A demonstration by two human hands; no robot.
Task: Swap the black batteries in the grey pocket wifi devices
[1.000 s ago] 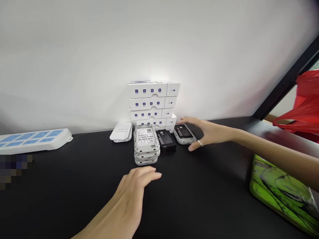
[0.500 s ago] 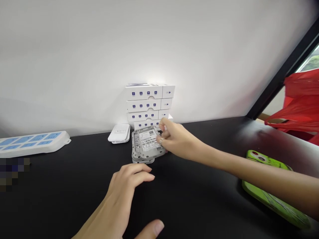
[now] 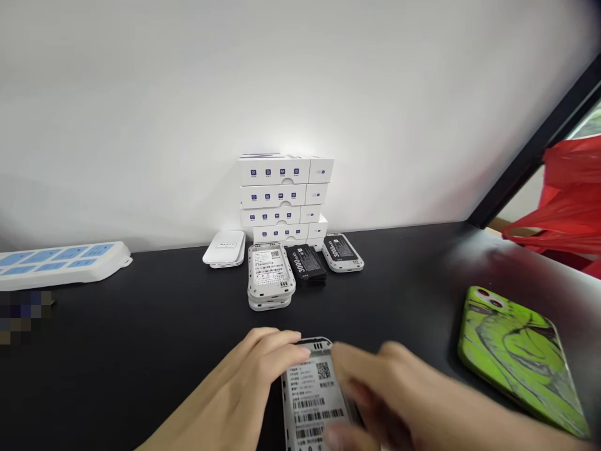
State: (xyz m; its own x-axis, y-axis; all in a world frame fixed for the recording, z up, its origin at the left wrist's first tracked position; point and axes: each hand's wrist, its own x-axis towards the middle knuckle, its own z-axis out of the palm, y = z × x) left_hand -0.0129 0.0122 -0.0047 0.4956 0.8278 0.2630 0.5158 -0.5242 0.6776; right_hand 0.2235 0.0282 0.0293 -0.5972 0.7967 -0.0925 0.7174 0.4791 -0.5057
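Observation:
Close to me, a white handheld electronic device (image 3: 312, 394) with its back off shows a label with a QR code and barcodes. My left hand (image 3: 248, 382) holds its upper left edge with the fingers; the thumb is hidden. At the right edge, my right hand (image 3: 389, 394) grips the same device, thumb low and slightly blurred. Beyond it lies a short stack of similar open devices (image 3: 271, 275). Beside that stack is a pile of black batteries (image 3: 307, 263) marked 3000mAh. Another device (image 3: 344, 254), with a black battery in it, lies farther right.
Several white boxes (image 3: 275, 172) are stacked against the wall. White covers (image 3: 225, 247) lie left of them. A power strip (image 3: 66, 266) with blue panels is at the left. A green-patterned phone case (image 3: 521, 357) lies at the right, near a red plastic bag (image 3: 568, 194).
My right hand has lifted a device off the stack and brought it toward me. My left hand has closed on its edge. The batteries and the right-hand device are now uncovered to view.

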